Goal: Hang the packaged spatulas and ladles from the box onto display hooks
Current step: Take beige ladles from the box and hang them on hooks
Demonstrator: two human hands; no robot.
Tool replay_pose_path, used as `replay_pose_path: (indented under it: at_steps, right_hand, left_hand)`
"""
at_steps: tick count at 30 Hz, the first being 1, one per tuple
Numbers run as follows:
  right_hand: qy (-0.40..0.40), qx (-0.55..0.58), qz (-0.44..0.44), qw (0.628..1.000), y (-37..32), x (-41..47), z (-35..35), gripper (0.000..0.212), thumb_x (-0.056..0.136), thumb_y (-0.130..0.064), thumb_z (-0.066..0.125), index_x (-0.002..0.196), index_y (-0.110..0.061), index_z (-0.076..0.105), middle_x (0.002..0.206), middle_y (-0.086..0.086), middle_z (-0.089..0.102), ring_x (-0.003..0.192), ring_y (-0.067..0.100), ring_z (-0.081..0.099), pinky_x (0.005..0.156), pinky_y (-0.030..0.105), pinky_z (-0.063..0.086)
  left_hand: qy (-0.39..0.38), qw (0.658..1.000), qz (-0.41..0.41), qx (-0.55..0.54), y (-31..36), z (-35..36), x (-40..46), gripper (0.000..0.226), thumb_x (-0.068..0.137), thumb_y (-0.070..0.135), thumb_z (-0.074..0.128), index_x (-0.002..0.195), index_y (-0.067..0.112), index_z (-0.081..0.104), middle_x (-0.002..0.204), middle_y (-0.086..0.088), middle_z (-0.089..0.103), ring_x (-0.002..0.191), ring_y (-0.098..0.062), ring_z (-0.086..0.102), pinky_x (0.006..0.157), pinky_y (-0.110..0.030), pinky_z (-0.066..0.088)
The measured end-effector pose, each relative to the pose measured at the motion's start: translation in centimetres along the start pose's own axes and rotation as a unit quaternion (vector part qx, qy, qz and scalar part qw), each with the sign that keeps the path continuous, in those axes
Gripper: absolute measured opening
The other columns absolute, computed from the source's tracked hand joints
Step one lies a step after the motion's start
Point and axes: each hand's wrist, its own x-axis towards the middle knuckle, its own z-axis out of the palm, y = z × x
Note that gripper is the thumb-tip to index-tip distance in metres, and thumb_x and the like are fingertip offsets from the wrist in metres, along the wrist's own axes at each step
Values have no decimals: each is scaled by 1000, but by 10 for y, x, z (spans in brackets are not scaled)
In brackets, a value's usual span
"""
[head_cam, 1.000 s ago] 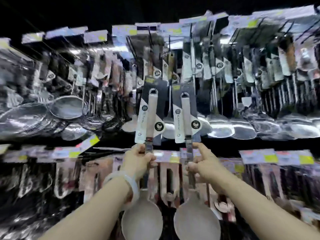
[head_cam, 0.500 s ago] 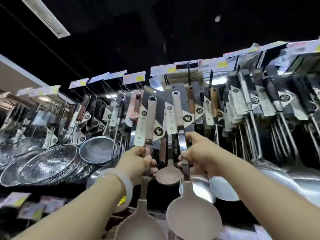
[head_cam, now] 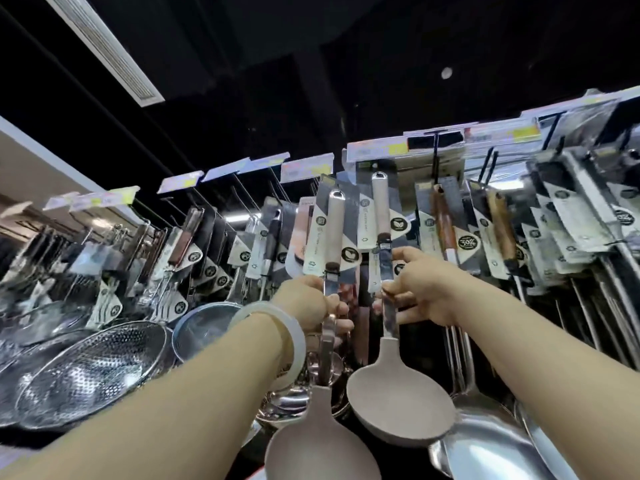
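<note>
Ladles (head_cam: 382,233) raised, left hand (head_cam: 311,303), right hand (head_cam: 420,289) gripping shafts, crowded hooks (head_cam: 242,192)

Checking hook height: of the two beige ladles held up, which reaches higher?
The ladle in the right hand: its handle loop tops the left-hand ladle's loop.

I see round perforated steel strainers (head_cam: 86,375) stacked at lower left, with a fine-mesh round sieve (head_cam: 204,323) just beside them to the right. A long white ceiling vent panel (head_cam: 104,50) runs across the dark ceiling at upper left. Above the racks sits a row of blurred pale price labels (head_cam: 304,168).
</note>
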Motion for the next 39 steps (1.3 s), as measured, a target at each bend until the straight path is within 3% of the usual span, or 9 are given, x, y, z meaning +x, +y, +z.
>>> replay_pose_path:
  at_steps: [9, 12, 14, 18, 23, 30, 34, 37, 39]
  right_hand:
    - [31, 29, 0, 999, -7, 7, 9, 46, 90, 11, 30, 113, -25, 48, 88, 14, 59, 68, 24, 62, 43, 28, 52]
    - [34, 19, 12, 999, -2, 5, 9, 46, 91, 10, 34, 117, -25, 47, 79, 11, 60, 66, 23, 63, 51, 32, 55]
    - [32, 19, 25, 999, 4, 3, 9, 44, 91, 10, 36, 118, -23, 47, 74, 10, 60, 61, 22, 64, 61, 38, 55]
    - [42, -1, 44, 998, 12, 11, 12, 43, 91, 10, 33, 115, -23, 48, 72, 7, 57, 62, 21, 64, 66, 39, 54]
    - [68, -40, 59, 995, 30, 39, 24, 46, 91, 11, 27, 116, -21, 48, 74, 6, 53, 61, 21, 60, 48, 27, 48]
    - [120, -72, 78, 987, 68, 63, 28, 33, 90, 5, 37, 108, -14, 55, 78, 11, 55, 63, 20, 54, 65, 34, 49]
    - [161, -259, 57, 951, 68, 59, 25, 38, 84, -8, 53, 121, -6, 45, 116, 15, 58, 103, 31, 58, 85, 35, 50]
    - [188, -299, 9, 936, 59, 47, 19, 29, 89, -19, 53, 116, -7, 50, 110, 12, 58, 101, 28, 57, 80, 31, 45]
    - [166, -210, -27, 963, 55, 39, 14, 21, 93, -25, 50, 106, -10, 56, 94, 8, 59, 87, 24, 58, 73, 31, 46]
  left_hand:
    - [-35, 999, 9, -36, -7, -14, 11, 35, 96, 3, 43, 127, 20, 41, 75, -6, 58, 63, -18, 59, 62, -35, 50]
    - [-46, 999, -7, -25, -10, -18, 10, 14, 96, 3, 43, 98, 16, 49, 79, -6, 59, 67, -19, 60, 73, -41, 52]
    - [-46, 999, -13, -24, -11, -20, 9, 20, 96, 3, 43, 85, 19, 50, 78, -7, 59, 66, -20, 60, 71, -40, 52]
    - [-41, 999, -2, -36, -13, -23, 11, 19, 96, 4, 43, 111, 15, 49, 78, -6, 59, 65, -19, 61, 60, -35, 51]
    - [-45, 999, -9, -28, -13, -26, 8, 24, 96, 5, 45, 80, 22, 47, 79, -6, 62, 65, -19, 63, 67, -38, 53]
    - [-41, 998, -11, -36, -18, -27, 12, 31, 96, 4, 44, 72, 24, 43, 78, -7, 60, 65, -19, 60, 72, -39, 52]
    - [-47, 997, -27, -52, -20, -19, 19, 16, 96, 3, 43, 91, 19, 43, 75, -7, 59, 62, -18, 59, 65, -36, 50]
    - [-60, 996, -14, -64, -17, -8, 30, 26, 96, 1, 41, 119, 14, 43, 76, -7, 58, 61, -18, 59, 62, -36, 50]
    - [-72, 996, -4, -53, -14, 2, 37, 34, 96, 2, 42, 129, 12, 43, 75, -6, 58, 61, -18, 59, 62, -35, 51]
